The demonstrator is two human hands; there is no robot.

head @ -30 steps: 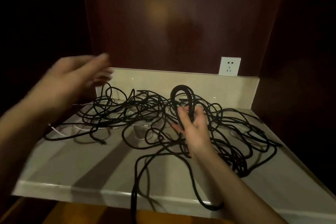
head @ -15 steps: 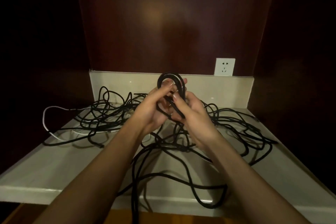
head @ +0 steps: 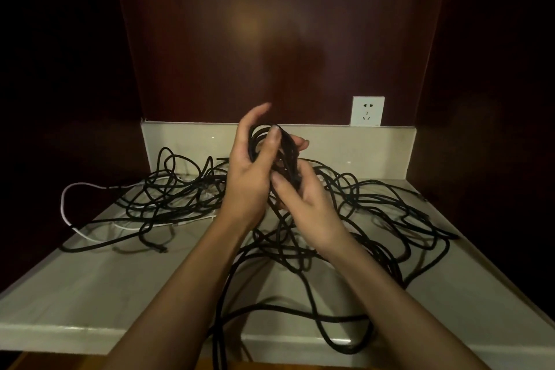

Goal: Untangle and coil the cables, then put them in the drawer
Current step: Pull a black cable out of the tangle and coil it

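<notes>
Two hands up over the middle of the pale stone bench (head: 75, 303), both working one small coil of black cable (head: 286, 149) held clear of the surface

Left hand (head: 247, 180): palm turned inward, thumb pressed on top of the coil, fingers behind it; index finger sticks up straight. Grip is a pinch on the coil loops

Right hand (head: 309, 204): fingers curled round the lower part of the same coil, thumb lying across the front. Fingertips poke out on the far side of the loops

Coil's tail drops between the wrists into the loose tangle of black cables (head: 390, 219) spread across the bench, from left of centre to the right edge. One black strand (head: 336, 317) loops across the front of the bench and hangs over the front lip; more strands drop over the lip between the forearms

Thin white cable (head: 64, 204) arcs off the left edge of the bench and runs back under the black mess, partly hidden

White wall socket (head: 367, 111) sits on the dark wood back panel just above the bench's rear upstand, right of the hands

Drawer isn't in view
</notes>
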